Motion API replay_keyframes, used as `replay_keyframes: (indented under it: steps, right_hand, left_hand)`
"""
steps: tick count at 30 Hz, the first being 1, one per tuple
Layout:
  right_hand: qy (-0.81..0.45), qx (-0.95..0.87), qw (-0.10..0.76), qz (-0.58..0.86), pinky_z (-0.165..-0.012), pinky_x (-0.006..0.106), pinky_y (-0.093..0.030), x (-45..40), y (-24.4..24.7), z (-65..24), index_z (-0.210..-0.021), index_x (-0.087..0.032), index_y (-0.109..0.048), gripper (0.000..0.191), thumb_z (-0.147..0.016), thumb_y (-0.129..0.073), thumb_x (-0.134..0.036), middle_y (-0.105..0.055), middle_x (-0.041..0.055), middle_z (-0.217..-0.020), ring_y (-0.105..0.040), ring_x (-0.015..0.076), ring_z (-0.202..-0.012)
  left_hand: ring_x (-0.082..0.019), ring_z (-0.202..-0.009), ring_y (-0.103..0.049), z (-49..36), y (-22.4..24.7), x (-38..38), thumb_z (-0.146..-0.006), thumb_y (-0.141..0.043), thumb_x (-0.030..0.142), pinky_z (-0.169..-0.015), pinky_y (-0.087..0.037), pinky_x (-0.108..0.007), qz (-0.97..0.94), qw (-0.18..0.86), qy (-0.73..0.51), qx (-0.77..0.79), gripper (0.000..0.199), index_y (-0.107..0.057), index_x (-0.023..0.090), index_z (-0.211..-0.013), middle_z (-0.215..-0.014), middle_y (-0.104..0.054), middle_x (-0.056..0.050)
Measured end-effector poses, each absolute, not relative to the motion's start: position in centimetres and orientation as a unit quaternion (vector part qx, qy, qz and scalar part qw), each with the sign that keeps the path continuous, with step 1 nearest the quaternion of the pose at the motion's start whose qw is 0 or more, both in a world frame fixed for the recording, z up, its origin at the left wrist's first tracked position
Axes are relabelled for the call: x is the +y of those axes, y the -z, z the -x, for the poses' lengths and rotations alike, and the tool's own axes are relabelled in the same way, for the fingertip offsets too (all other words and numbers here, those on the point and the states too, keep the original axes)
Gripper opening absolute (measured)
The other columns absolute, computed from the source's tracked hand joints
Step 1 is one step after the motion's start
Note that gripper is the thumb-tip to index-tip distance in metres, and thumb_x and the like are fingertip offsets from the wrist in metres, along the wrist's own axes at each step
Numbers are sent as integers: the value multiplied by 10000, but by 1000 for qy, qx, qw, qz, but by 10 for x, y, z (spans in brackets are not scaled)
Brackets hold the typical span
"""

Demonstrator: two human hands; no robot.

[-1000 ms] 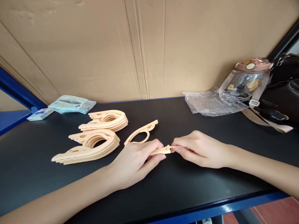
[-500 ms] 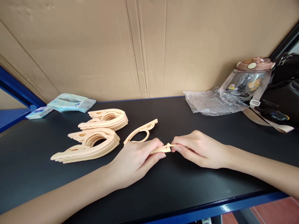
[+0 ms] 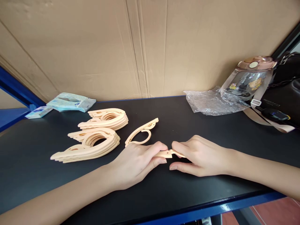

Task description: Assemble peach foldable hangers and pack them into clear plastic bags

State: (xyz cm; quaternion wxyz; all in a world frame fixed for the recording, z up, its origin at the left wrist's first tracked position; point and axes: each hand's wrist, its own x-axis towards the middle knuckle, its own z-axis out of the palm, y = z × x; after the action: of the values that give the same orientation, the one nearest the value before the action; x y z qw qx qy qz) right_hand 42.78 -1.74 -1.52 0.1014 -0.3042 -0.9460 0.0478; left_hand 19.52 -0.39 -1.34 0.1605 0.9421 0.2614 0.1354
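My left hand (image 3: 138, 162) grips a cream plastic bar (image 3: 164, 154), whose end sticks out past the thumb and forefinger. A thin curved cream piece (image 3: 178, 153) meets that end and runs under the fingers of my right hand (image 3: 199, 156). The right thumb is spread apart below it, and the far end of the piece is hidden. Just behind my left hand lies a single cream folding hanger part (image 3: 142, 127) with a hook. To the left, two stacks of similar folded hangers lie on the table, a front stack (image 3: 93, 150) and a back stack (image 3: 117, 120).
Tissue packs (image 3: 67, 102) lie at the back left. Clear crumpled plastic (image 3: 208, 103), a strapped bottle (image 3: 248, 81) and a black bag (image 3: 286, 93) are at the back right. A cardboard wall (image 3: 105, 47) stands behind the black table (image 3: 145, 200).
My right thumb has come away from the thin piece and dropped lower. The piece now slants down to the right. The bar end has shifted slightly toward me.
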Motion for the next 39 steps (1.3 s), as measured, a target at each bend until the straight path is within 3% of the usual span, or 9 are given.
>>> replay_keyframes:
  steps: [5,14,22,30,39]
  right_hand:
    - [-73,-954,62,284,-460,268,-210,-19,13,-422,-852,-182,-475,320,-982,-398,-465,-652,20,-748,-503,115,-480]
    - [-193,-918,126,324,-458,225,-218,-9,9,-432,-750,-225,-355,338,-926,-528,-457,-389,-85,-585,-295,78,-460]
    - [-169,-926,132,311,-467,229,-203,-14,13,-432,-789,-229,-351,271,-920,-549,-361,-410,-80,-601,-291,83,-459]
    - [-225,-889,142,373,-470,234,-207,-11,8,-428,-700,-233,-245,432,-898,-571,-434,-294,-90,-572,-244,85,-482]
    - [-227,-893,131,366,-474,227,-226,-15,7,-427,-713,-231,-271,407,-886,-591,-414,-365,-88,-595,-297,78,-490]
  left_hand:
    - [-145,-651,-633,-201,13,-7,-1021,-305,388,-553,-388,-237,-953,156,-130,224,261,-459,202,-924,-789,-655,14]
    - [-152,-694,-653,-196,12,-2,-1015,-319,340,-612,-418,-247,-933,166,-142,285,188,-431,245,-1131,-894,-686,22]
    - [-158,-689,-636,-196,11,-5,-1017,-306,351,-604,-398,-252,-935,165,-127,286,206,-443,246,-1131,-883,-679,23]
    - [-157,-714,-638,-195,12,2,-1018,-310,339,-617,-402,-251,-929,168,-130,303,195,-439,246,-1131,-904,-675,28]
    - [-165,-775,-661,-196,11,0,-1017,-310,350,-666,-431,-261,-925,180,-130,309,212,-450,242,-1135,-953,-692,11]
